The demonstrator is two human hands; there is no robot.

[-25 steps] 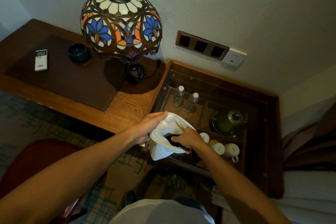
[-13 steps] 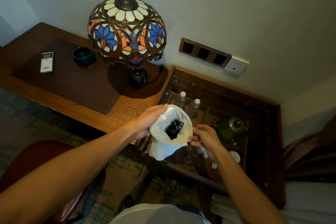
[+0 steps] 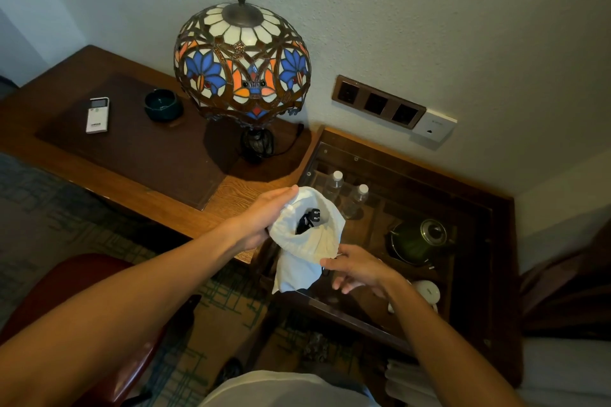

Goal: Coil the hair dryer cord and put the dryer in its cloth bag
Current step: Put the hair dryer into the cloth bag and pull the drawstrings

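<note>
At the far left a white remote control (image 3: 97,115) lies flat on a dark mat (image 3: 132,149) set into the wooden desk (image 3: 231,195), with a dark green bowl (image 3: 163,104) just beside it on the same mat. Next comes a stained-glass lamp (image 3: 242,60), its domed shade patterned in blue, orange and cream, standing on the desk near the wall. Below it the left hand (image 3: 261,220) is wrapped around the left side of the white cloth bag (image 3: 305,251), fingers closed on the fabric near the mouth and holding the bag up in the air over the desk's corner. The mouth of the bag gapes open, and inside it shows the black plug (image 3: 315,215) and a bit of dark cord; the dryer body itself is hidden by the cloth. The right hand (image 3: 358,269) sits at the lower right rim of the bag, thumb and forefinger pinching its edge while the other fingers hang loosely spread. Behind the bag, under the glass top of a dark cabinet (image 3: 496,241), stand two water bottles (image 3: 334,183), then a green kettle (image 3: 418,241) and a white cup (image 3: 428,291). On the wall above is a brown socket panel (image 3: 378,102).
</note>
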